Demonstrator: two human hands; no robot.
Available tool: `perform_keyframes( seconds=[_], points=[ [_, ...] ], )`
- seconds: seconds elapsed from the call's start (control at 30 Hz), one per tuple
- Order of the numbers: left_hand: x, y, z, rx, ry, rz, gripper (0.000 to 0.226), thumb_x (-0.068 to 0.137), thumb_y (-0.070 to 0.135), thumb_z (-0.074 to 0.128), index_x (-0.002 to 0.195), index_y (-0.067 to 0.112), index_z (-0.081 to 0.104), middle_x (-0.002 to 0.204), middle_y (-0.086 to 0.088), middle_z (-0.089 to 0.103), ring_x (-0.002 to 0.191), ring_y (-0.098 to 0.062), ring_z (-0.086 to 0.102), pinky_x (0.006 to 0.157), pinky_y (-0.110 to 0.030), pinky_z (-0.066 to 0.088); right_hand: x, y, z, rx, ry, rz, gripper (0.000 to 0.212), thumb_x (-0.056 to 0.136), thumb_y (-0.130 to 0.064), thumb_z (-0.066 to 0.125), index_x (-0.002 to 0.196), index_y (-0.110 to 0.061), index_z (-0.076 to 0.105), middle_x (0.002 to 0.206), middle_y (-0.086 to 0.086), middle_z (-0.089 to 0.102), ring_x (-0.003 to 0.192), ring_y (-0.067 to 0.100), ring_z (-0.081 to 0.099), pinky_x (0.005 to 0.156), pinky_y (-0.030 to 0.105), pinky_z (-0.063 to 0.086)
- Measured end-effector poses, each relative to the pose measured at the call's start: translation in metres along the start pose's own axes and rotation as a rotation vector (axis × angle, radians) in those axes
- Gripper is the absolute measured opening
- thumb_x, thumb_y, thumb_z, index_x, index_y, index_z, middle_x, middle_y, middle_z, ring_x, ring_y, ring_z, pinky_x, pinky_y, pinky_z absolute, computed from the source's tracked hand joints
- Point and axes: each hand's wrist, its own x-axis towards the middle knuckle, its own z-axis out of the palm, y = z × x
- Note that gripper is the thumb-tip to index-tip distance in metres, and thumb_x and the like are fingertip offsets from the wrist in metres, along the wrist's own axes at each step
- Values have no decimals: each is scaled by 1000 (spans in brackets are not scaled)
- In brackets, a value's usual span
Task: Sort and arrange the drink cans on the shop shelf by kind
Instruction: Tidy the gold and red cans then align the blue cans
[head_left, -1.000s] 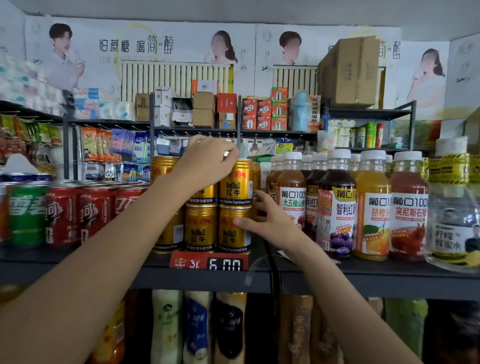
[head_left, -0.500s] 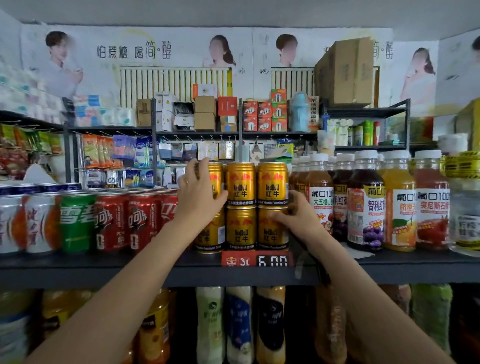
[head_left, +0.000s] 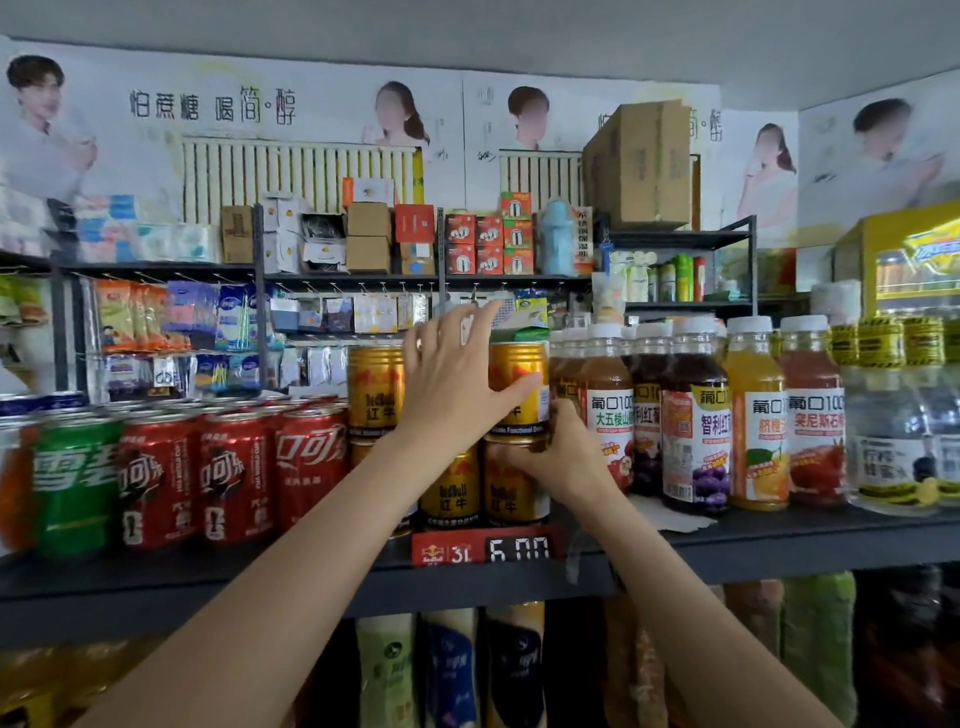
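While both arms reach up to the dark metal shelf (head_left: 779, 540), the left hand (head_left: 457, 384) spreads flat, fingers straight, against the upper gold energy-drink cans, its thumb lying across the rightmost upper gold can (head_left: 524, 374). At five o'clock from it, the right hand (head_left: 563, 457) curls round the lower gold can (head_left: 511, 488) directly beneath, gripping its top edge. Another upper gold can (head_left: 375, 389) stands at nine o'clock of the left hand. Further toward nine o'clock sit red cola cans (head_left: 234, 478) and a green soda can (head_left: 72, 483). At three o'clock, touching the gold stack, stand white-capped juice bottles (head_left: 696, 431). A red price tag (head_left: 483, 548) hangs at six o'clock.
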Motion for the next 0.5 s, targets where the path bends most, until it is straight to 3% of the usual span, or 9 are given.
perform_keyframes(
  seconds=[0.1, 0.17, 0.23, 0.33, 0.5],
  points=[
    [8, 1, 8, 113, -106, 52, 73, 79, 69, 43, 139, 30, 31, 143, 4, 36, 135, -19, 25, 114, -46, -1, 3, 8, -25, 304, -221, 78, 46, 77, -27, 74, 115, -14, 52, 110, -2, 64, 98, 9, 61, 84, 23, 51],
    [9, 0, 9, 146, -124, 66, 73, 77, 72, 40, 136, 28, 35, 140, 5, 41, 132, -17, 32, 113, -44, -4, 11, 19, -47, 471, -192, 134, 37, 85, -18, 65, 120, -9, 57, 111, 4, 66, 104, 16, 61, 92, 30, 48],
    [11, -1, 8, 152, -134, 71, 73, 76, 73, 40, 134, 29, 37, 138, 5, 42, 131, -18, 34, 113, -43, -5, 26, 31, -53, 326, -75, 132, 40, 87, -10, 62, 126, -6, 54, 118, 9, 63, 112, 21, 58, 94, 30, 45],
    [15, 0, 5, 147, -151, 73, 70, 75, 73, 43, 130, 30, 41, 133, 5, 46, 129, -18, 35, 113, -42, -4, 44, 37, -31, 23, -131, 57, 52, 85, -12, 65, 133, -8, 46, 129, 7, 55, 118, 22, 52, 98, 33, 42],
    [16, 0, 5, 139, -168, 83, 68, 74, 72, 44, 125, 27, 44, 126, 4, 49, 126, -20, 37, 114, -41, -2, 61, 36, -6, -29, -109, -27, 43, 88, -12, 59, 130, -13, 48, 124, 8, 59, 116, 24, 53, 93, 31, 41]
  ],
)
